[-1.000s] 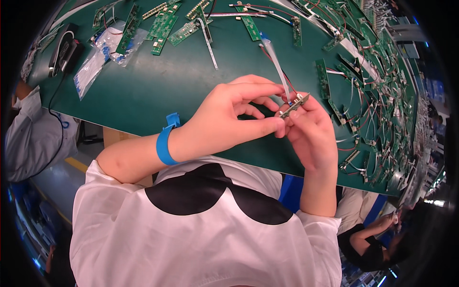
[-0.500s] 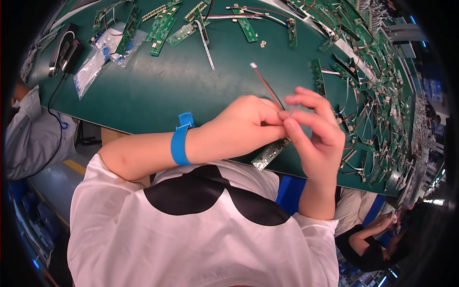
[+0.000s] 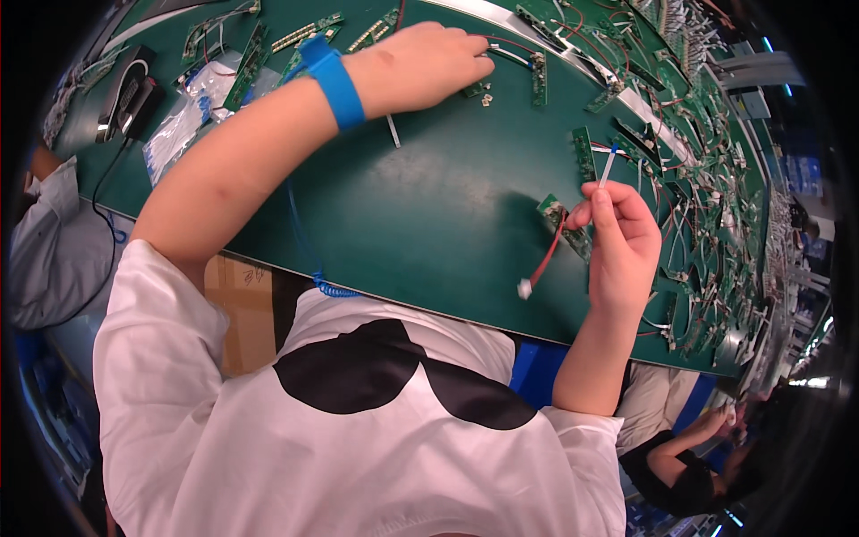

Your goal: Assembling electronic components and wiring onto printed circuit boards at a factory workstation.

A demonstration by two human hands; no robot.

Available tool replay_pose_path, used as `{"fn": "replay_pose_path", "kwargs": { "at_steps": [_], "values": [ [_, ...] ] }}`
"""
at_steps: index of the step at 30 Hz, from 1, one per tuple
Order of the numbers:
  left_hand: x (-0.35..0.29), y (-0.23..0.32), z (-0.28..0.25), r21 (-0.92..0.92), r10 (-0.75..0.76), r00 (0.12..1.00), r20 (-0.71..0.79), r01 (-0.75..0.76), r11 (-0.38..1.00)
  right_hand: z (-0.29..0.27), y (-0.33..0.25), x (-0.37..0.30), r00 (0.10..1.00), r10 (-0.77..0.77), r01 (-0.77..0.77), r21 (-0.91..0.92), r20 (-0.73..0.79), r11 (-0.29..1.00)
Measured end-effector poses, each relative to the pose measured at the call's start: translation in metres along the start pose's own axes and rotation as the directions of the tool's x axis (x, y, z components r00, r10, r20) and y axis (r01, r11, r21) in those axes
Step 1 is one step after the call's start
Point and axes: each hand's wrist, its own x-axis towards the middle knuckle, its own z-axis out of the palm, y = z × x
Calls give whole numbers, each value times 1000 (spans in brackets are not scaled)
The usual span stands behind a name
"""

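My left hand [image 3: 425, 67], with a blue wrist strap [image 3: 333, 88] on the wrist, reaches over the table's far side. Its fingers stretch rightward above a green circuit board [image 3: 473, 90], mostly covered by the hand; contact cannot be made out. At the right, thumb and fingers of my right hand [image 3: 622, 228] pinch a thin white flat cable [image 3: 607, 168] with a blue end. Below these fingers is another narrow circuit board [image 3: 551, 211], with a red wire [image 3: 546, 259] ending in a white connector [image 3: 524, 288]. Whether my right hand also holds that board is unclear.
Many circuit boards with wires [image 3: 684, 224] crowd the right side of the green table [image 3: 429, 206]. Clear plastic bags [image 3: 179, 130] and a black device [image 3: 125, 94] lie left. A coiled blue cord [image 3: 333, 288] hangs at the near edge. Other people sit at both sides.
My left hand has left my right hand and moved to the table's far side. My right hand has shifted slightly right and up, with the white flat cable; the red wire now hangs toward me.
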Motion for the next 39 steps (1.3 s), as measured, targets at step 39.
{"fn": "replay_pose_path", "kwargs": {
  "at_steps": [39],
  "values": [
    [-40, 61, -47, -957, -271, 921, 281, 292, 0, 44, 7, 16, 810, 343, -427, 79, 475, 901]
  ]
}}
